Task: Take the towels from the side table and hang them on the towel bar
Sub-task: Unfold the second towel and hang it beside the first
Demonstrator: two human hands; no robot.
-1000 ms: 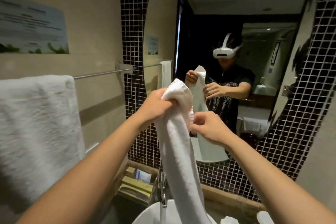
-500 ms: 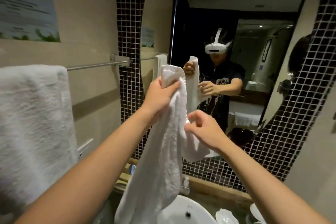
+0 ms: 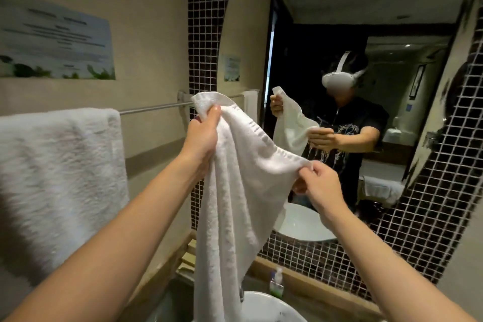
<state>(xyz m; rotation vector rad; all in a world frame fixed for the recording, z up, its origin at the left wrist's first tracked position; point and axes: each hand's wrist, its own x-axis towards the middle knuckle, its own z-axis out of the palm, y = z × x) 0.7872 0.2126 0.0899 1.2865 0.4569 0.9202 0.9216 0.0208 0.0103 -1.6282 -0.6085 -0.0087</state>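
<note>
I hold a small white towel (image 3: pixel 235 191) up in front of the mirror, its top edge stretched between both hands. My left hand (image 3: pixel 202 136) grips the upper left corner, just right of the chrome towel bar (image 3: pixel 156 106) on the left wall. My right hand (image 3: pixel 317 185) pinches the other top corner, lower and to the right. The rest of the towel hangs down over the sink. A larger white towel (image 3: pixel 60 178) is draped over the left part of the bar. The side table is out of view.
A big mirror (image 3: pixel 339 34) framed by dark mosaic tile (image 3: pixel 206 34) faces me and shows a person's reflection. Below are a white basin (image 3: pixel 264 307), a small bottle (image 3: pixel 277 282) and a tray of toiletries (image 3: pixel 189 259). A printed notice (image 3: pixel 56 44) hangs above the bar.
The bunched towel has been opened out: my right hand slid right and down along its top edge to the far corner, while my left hand kept the other corner raised.
</note>
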